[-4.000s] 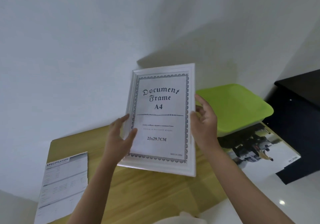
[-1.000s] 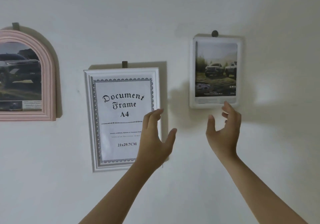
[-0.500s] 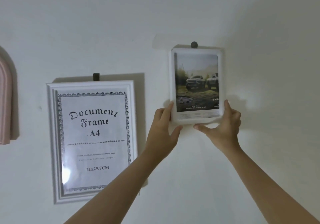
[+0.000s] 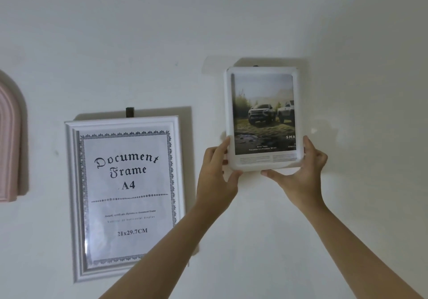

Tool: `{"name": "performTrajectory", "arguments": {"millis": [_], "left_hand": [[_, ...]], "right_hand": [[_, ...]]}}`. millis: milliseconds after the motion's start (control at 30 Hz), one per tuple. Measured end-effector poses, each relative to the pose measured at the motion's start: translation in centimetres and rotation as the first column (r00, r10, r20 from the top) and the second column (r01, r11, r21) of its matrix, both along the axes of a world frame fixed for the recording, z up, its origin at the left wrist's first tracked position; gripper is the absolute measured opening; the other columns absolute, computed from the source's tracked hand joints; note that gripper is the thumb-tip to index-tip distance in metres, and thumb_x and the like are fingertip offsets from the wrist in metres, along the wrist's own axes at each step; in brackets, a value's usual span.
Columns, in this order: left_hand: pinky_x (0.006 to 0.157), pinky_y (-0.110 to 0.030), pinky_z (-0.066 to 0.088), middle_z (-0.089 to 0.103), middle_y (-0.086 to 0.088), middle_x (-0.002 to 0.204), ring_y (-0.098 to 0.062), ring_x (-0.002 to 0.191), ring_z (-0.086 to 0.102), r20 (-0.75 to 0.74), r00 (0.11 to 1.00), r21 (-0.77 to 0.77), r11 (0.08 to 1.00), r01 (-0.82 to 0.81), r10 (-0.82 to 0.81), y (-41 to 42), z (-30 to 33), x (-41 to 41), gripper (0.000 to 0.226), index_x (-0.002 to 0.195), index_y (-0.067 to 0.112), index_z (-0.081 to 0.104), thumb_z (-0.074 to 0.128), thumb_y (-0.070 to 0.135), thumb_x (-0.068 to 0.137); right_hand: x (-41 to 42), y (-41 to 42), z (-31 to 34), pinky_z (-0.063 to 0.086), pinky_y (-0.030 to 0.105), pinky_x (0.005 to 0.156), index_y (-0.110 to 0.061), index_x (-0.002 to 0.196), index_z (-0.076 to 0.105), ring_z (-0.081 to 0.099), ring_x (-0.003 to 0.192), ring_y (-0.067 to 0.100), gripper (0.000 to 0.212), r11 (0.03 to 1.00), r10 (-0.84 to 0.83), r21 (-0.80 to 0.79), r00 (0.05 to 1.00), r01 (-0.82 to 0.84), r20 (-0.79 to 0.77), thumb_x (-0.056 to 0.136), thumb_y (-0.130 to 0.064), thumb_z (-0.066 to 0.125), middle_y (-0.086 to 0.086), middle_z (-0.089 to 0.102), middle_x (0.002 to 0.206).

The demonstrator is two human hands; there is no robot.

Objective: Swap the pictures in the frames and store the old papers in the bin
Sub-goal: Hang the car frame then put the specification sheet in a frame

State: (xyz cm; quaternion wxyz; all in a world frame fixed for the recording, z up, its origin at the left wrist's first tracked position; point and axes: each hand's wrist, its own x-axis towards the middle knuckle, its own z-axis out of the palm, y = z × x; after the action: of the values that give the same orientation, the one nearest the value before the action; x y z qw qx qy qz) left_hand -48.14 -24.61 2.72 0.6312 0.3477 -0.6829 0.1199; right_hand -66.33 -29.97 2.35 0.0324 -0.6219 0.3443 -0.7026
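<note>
Both hands grip the small frame [image 4: 264, 118] at its lower corners, up against the white wall [image 4: 231, 16]. The left hand [image 4: 216, 173] has its fingers [image 4: 221, 147] running up the frame's left edge and the thumb pressed under the bottom left corner; the right hand [image 4: 303, 171] has its fingers [image 4: 309, 147] up the right edge and the thumb lying along the bottom edge. So both sets of fingers are clamped on the frame. It holds a picture [image 4: 264, 113] of two trucks on rough ground, with small print beneath. A dark hook [image 4: 255, 66] just shows above the frame's top edge; whether the frame hangs on it cannot be told.

Left of the left fingers and lower, the big frame [image 4: 125, 194] hangs from a dark hanger [image 4: 130, 112], with a sheet reading "Document Frame A4". Its right edge lies just beside the left wrist, and the left forearm crosses in front of its lower right corner. Far left of the fingers, at the picture's edge, part of a pink arched frame [image 4: 9, 145] shows.

Between the two white frames is a narrow strip of bare wall, filled by the left hand. Above the fingers and to the right of the right hand the wall is bare and open; below the small frame there is bare wall too, crossed only by the two forearms.
</note>
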Motion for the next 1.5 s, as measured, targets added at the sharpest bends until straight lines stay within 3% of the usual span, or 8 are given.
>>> {"name": "performTrajectory", "arguments": {"millis": [233,367,433,567,733,1000,1267,1500], "left_hand": [[0.078,-0.007,0.046,0.047,0.01,0.115,0.003,0.102,0.052,-0.049,0.997,0.146,0.987,0.063,-0.056,5.2,-2.1,1.9,0.074,0.141,0.03,0.034,0.072,0.013,0.08],[0.075,-0.017,0.053,0.05,0.011,0.113,0.002,0.095,0.054,-0.118,0.991,0.28,0.956,0.091,-0.059,9.3,-5.5,5.7,0.071,0.134,0.039,0.037,0.073,0.014,0.078],[0.074,-0.014,0.052,0.052,0.01,0.115,0.003,0.095,0.056,-0.138,0.988,0.358,0.927,0.11,-0.063,11.8,-7.7,7.9,0.068,0.129,0.043,0.039,0.073,0.012,0.078],[0.076,-0.02,0.055,0.056,0.011,0.114,-0.006,0.095,0.06,-0.191,0.979,0.474,0.867,0.151,-0.066,17.3,-12.6,12.0,0.068,0.129,0.038,0.046,0.074,0.007,0.076],[0.077,-0.027,0.055,0.057,0.019,0.107,-0.011,0.091,0.062,-0.278,0.96,0.595,0.783,0.18,-0.009,23.9,-19.7,16.7,0.067,0.128,0.039,0.047,0.072,0.004,0.076],[0.085,-0.015,0.039,0.044,0.022,0.122,0.011,0.109,0.045,-0.263,0.95,0.723,0.686,0.079,0.167,31.6,-26.9,22.0,0.068,0.118,0.051,0.041,0.075,0.011,0.075],[0.094,-0.028,0.049,0.059,0.015,0.119,0.001,0.106,0.059,-0.377,0.926,0.726,0.621,0.296,-0.002,35.1,-25.0,22.9,0.039,0.12,0.038,0.05,0.063,0.021,0.087],[0.068,-0.009,0.048,0.055,0.018,0.123,-0.003,0.099,0.062,-0.387,0.922,0.783,0.539,0.311,0.029,36.7,-25.1,23.3,0.038,0.126,0.035,0.051,0.056,0.021,0.092]], "right_hand": [[0.4,5.7,-0.9,0.033,0.02,0.099,-0.023,0.146,0.018,0.033,0.119,0.002,0.122,0.992,0.12,0.059,0.986,-0.114,-0.116,0.048,-0.028,0.09,0.0,0.032,0.135],[1.2,9.9,-3.0,0.051,0.029,0.092,-0.04,0.141,0.024,0.051,0.117,0.016,0.114,0.937,0.313,0.208,0.938,-0.28,-0.148,0.046,-0.039,0.086,-0.004,0.046,0.133],[2.4,12.1,-4.3,0.056,0.026,0.083,-0.043,0.135,0.03,0.059,0.108,0.017,0.102,0.903,0.393,0.235,0.912,-0.359,-0.118,0.049,-0.039,0.085,-0.006,0.055,0.121],[6.4,15.9,-7.4,0.054,0.029,0.089,-0.033,0.137,0.037,0.06,0.107,0.021,0.08,0.881,0.433,0.212,0.901,-0.423,-0.001,0.066,-0.034,0.074,0.004,0.058,0.12],[12.7,21.5,-12.9,0.05,0.015,0.078,-0.022,0.14,0.036,0.065,0.096,0.006,0.056,0.797,0.526,0.244,0.833,-0.553,0.169,0.091,-0.002,0.055,0.003,0.067,0.113],[20.9,29.5,-22.5,0.049,0.014,0.063,-0.032,0.129,0.046,0.063,0.071,0.004,0.051,0.784,0.42,0.373,0.866,-0.497,0.271,0.09,-0.002,0.057,-0.014,0.073,0.081],[27.0,37.0,-28.6,0.049,0.014,0.066,-0.022,0.127,0.056,0.069,0.079,0.004,0.044,0.715,0.374,0.514,0.88,-0.474,0.293,0.086,-0.01,0.066,-0.006,0.074,0.086],[29.3,40.8,-31.0,0.047,0.015,0.073,-0.023,0.124,0.059,0.064,0.083,0.001,0.041,0.696,0.405,0.568,0.894,-0.439,0.194,0.086,-0.009,0.066,-0.013,0.069,0.094]]}}
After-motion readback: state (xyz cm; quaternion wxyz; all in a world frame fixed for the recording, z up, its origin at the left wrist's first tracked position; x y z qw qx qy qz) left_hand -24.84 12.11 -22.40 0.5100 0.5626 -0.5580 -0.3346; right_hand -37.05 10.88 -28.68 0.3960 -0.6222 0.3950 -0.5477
